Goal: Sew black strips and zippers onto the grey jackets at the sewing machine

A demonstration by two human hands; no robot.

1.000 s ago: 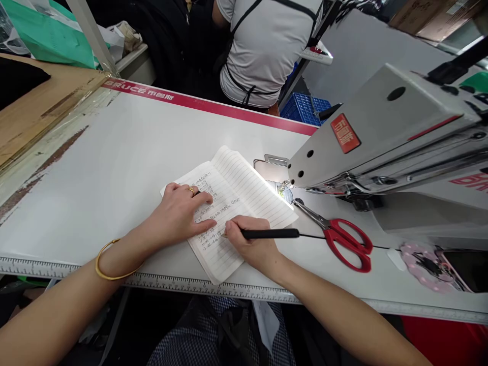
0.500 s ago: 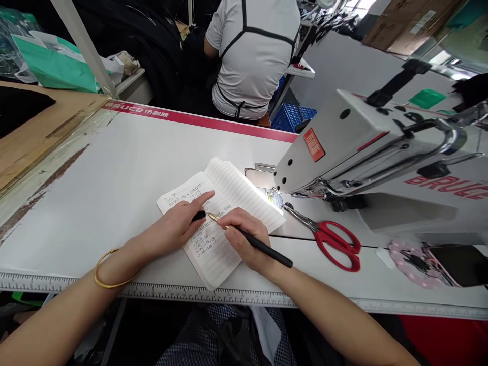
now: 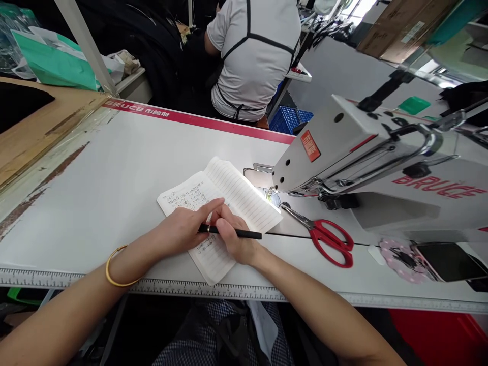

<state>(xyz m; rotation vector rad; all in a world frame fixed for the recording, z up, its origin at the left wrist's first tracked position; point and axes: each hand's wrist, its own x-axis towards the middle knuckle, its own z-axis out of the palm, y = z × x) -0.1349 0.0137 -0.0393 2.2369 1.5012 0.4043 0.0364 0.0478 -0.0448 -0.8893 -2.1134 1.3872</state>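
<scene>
An open notebook [image 3: 247,193] with lined pages lies tilted on the white sewing table, handwriting on its left page. Across it is a black pen [image 3: 249,234], roughly level, with a gold band near its left end. My right hand [image 3: 236,236] is closed around the pen's middle. My left hand [image 3: 186,226] grips the black cap [image 3: 203,228] at the pen's left end, index finger stretched out over the right fingers. Cap and pen now meet in one line, and the nib is not visible. Both hands are above the written page and cover part of it.
Red-handled scissors [image 3: 331,241] lie right of the notebook, below a sewing machine [image 3: 324,137]. A phone [image 3: 450,260] and a pink round pad [image 3: 402,259] lie farther right. A ruler strip [image 3: 171,288] runs along the front edge. A person [image 3: 255,61] sits beyond the table.
My right hand has turned the pen level and brought its tip end into the cap held by my left hand. The gold nib no longer shows. The view has shifted slightly.
</scene>
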